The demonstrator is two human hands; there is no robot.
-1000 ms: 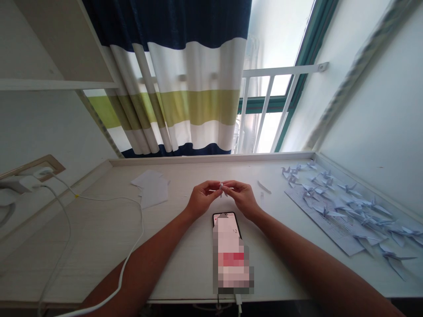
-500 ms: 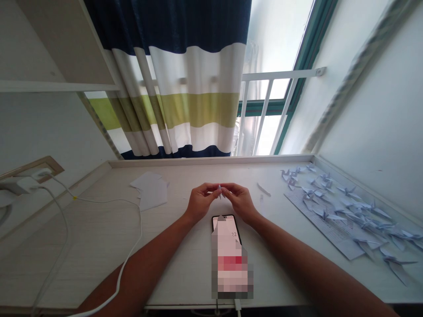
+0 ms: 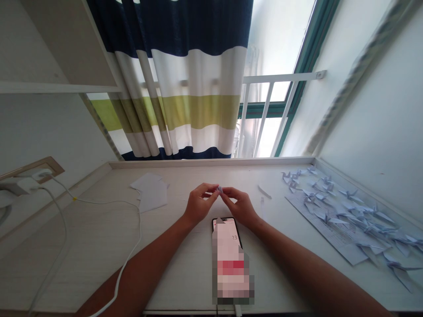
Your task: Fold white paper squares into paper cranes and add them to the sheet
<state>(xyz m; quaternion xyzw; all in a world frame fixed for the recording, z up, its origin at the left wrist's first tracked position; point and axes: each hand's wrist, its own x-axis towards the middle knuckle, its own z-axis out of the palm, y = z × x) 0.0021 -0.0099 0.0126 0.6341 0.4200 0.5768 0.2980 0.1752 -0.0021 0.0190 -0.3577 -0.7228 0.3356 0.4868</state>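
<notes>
Just beyond the phone, a small piece of folded white paper is held up between both hands. My left hand pinches it with thumb and fingertips from the left side. From the right, my right hand grips the same paper with its fingertips closed. Most of the paper is hidden by the fingers, so its exact shape cannot be made out. Many folded paper cranes lie at the right of the white desk, some of them on a printed sheet.
A phone with a cable plugged in lies between the forearms. White paper sheets are stacked at the left, and thin paper scraps lie right of my hands. A white charging cable runs from the wall socket across my left forearm.
The folded paper has turned slightly between my fingertips, and the right fingers have shifted on it. The number on the phone went from 22 to 23. The view has tilted slightly.
</notes>
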